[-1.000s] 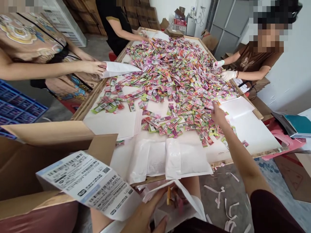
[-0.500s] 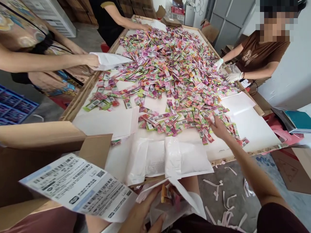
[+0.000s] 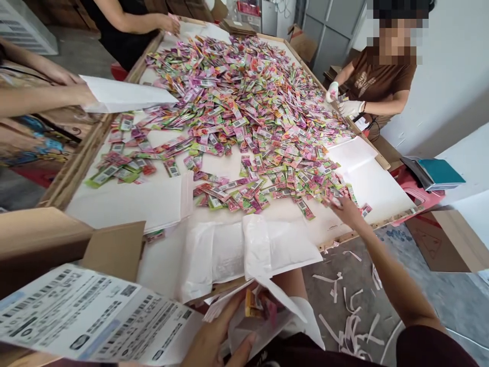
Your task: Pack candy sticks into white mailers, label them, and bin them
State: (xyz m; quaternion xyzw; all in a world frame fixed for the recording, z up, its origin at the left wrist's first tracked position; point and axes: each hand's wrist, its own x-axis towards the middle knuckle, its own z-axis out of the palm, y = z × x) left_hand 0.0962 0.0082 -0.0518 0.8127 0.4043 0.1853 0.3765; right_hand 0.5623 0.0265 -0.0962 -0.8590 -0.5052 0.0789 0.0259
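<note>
My left hand [image 3: 219, 341] is at the bottom, closed on the mouth of an open white mailer bag [image 3: 284, 318]; a few coloured sachets [image 3: 260, 305] show inside it. My right hand [image 3: 347, 210] reaches out to the near right edge of a big pile of pink, green and orange sachets [image 3: 244, 102]. Its fingers curl over a few of the sachets there. The pile covers a white-topped table [image 3: 367, 188] with a wooden rim. A printed label sheet [image 3: 87, 316] with barcodes hangs at the lower left; what holds it is hidden.
White padded mailers [image 3: 267, 244] lie at the table's near edge, flat envelopes [image 3: 133, 204] to their left. An open cardboard box [image 3: 57, 239] stands at left. One person holds a white envelope [image 3: 126, 94]; another wears white gloves [image 3: 349, 108]. Paper strips [image 3: 344, 306] litter the floor.
My right hand has pulled back from the middle of the pile toward the table's near right edge. The view has swung right and down. My left hand still grips the bag.
</note>
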